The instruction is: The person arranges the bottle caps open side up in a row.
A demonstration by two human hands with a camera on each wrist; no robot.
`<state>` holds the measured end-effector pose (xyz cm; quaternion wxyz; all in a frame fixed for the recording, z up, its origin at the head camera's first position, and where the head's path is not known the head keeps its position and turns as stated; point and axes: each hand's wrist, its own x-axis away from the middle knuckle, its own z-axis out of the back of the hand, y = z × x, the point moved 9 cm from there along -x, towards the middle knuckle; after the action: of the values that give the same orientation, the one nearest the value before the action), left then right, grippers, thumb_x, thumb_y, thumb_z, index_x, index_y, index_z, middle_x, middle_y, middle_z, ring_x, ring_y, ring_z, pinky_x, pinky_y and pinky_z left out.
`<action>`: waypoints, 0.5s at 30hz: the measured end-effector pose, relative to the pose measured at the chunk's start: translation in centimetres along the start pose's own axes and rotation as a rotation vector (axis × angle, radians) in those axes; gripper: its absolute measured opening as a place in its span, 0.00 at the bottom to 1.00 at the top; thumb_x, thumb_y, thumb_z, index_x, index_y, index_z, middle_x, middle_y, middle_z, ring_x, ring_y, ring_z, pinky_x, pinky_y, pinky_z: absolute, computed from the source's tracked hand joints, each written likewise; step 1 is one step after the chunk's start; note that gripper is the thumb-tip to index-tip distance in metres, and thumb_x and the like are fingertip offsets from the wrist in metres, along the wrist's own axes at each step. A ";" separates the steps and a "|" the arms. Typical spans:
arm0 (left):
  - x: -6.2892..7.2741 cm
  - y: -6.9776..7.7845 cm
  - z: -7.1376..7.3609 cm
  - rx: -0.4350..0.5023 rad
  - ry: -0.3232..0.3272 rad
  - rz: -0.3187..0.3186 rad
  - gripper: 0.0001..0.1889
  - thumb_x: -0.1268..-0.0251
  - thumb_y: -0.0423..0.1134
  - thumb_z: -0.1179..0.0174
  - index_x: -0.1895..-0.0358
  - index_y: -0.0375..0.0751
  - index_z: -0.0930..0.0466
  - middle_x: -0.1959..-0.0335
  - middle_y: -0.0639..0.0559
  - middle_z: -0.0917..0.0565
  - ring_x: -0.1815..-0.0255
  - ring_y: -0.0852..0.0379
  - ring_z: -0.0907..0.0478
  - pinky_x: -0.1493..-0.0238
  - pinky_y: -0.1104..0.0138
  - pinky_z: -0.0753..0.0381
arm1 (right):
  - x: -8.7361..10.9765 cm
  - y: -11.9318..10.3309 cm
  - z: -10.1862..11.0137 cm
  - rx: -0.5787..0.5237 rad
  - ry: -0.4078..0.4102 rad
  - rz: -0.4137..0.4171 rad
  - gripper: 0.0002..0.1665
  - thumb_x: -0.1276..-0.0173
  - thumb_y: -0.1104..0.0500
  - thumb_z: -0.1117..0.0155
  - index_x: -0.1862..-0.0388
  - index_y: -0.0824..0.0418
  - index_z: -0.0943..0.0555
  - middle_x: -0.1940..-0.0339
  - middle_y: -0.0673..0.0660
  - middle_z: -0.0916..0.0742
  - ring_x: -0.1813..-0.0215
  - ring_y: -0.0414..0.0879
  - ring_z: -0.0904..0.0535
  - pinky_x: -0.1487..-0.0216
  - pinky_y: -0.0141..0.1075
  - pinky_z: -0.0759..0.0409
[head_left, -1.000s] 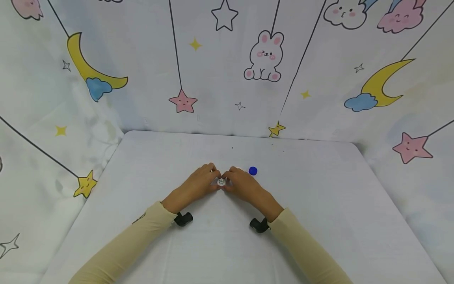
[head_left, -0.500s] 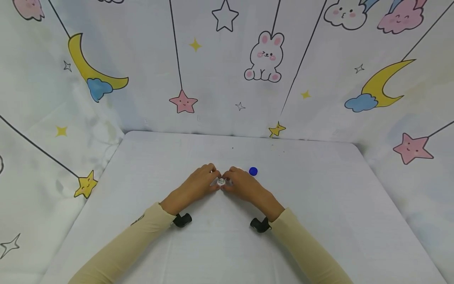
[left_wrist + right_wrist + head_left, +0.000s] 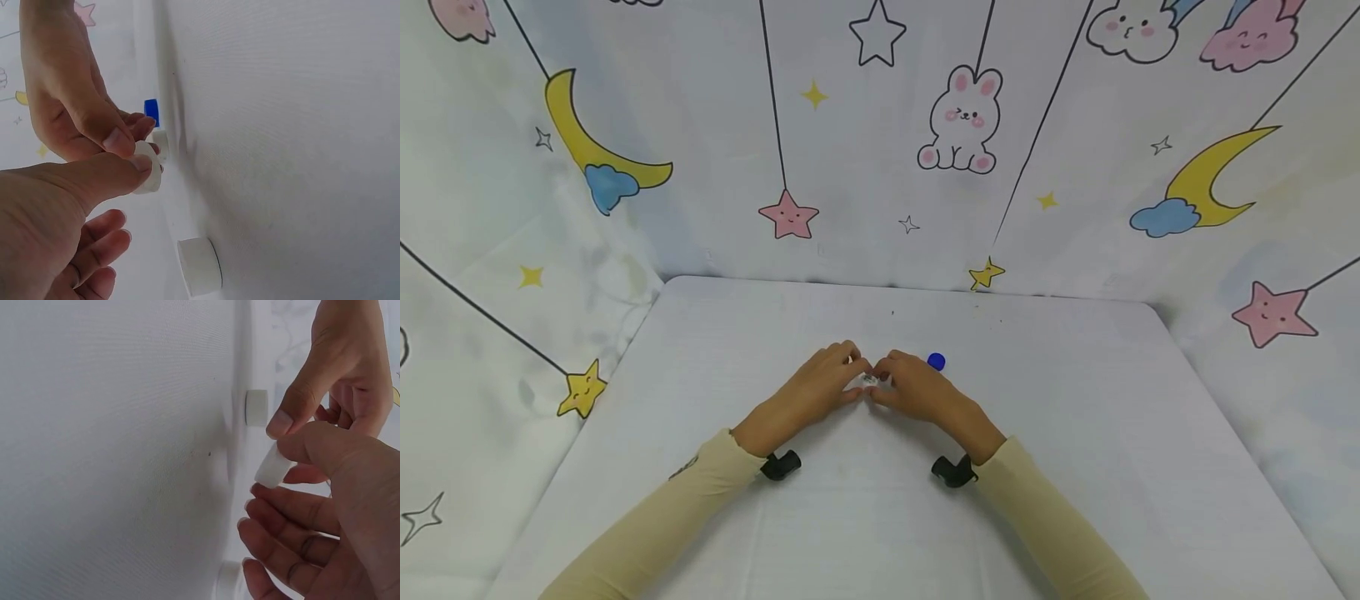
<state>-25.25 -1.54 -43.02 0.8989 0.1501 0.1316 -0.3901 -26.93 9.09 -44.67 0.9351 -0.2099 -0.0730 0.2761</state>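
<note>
A small white round cap (image 3: 869, 380) with dark marks on its face is between the fingertips of both hands, tilted. My left hand (image 3: 816, 385) pinches it, the thumb (image 3: 128, 175) lying along its near face in the left wrist view. From the other side my right hand (image 3: 927, 390) pinches the cap's edge, its thumb and forefinger meeting at it, while the other fingers (image 3: 281, 544) are loosely spread below in the right wrist view. Just behind the right hand stands a blue cap (image 3: 936, 362), partly covered by the knuckles in the head view.
Another white cap (image 3: 161, 144) sits beside the blue one. A white cylindrical piece (image 3: 200, 266) stands on the white table (image 3: 1075, 417) near the left hand. A patterned cloth (image 3: 880, 150) hangs behind the table's far edge.
The white cap has tipped, so its marked face shows less to the head camera. The fingers have shifted slightly around it; the blue cap stays put.
</note>
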 end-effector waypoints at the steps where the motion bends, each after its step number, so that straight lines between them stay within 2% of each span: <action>1: 0.0 0.1 0.1 -0.001 0.007 -0.008 0.13 0.35 0.39 0.24 0.50 0.47 0.14 0.52 0.48 0.21 0.58 0.51 0.23 0.56 0.62 0.21 | 0.0 -0.1 0.1 -0.007 0.003 0.004 0.18 0.26 0.51 0.28 0.47 0.62 0.13 0.54 0.55 0.12 0.53 0.47 0.16 0.48 0.42 0.16; 9: 0.0 0.6 0.8 -0.022 0.051 -0.044 0.09 0.35 0.39 0.24 0.54 0.48 0.12 0.54 0.48 0.20 0.59 0.52 0.23 0.57 0.63 0.20 | 0.0 0.3 0.1 -0.036 -0.002 0.000 0.16 0.25 0.51 0.31 0.49 0.62 0.12 0.55 0.54 0.12 0.54 0.46 0.16 0.50 0.41 0.17; 15: -0.2 0.1 1.1 0.063 0.056 -0.008 0.06 0.33 0.38 0.25 0.56 0.47 0.11 0.54 0.48 0.20 0.59 0.51 0.22 0.57 0.62 0.20 | -0.1 0.6 0.2 -0.072 -0.002 -0.018 0.16 0.24 0.52 0.33 0.48 0.62 0.11 0.57 0.53 0.11 0.57 0.43 0.18 0.53 0.39 0.18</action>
<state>-25.13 -1.77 -41.90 0.8881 0.1888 0.1450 -0.3931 -27.36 9.55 -44.75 0.9293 -0.2424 -0.0856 0.2651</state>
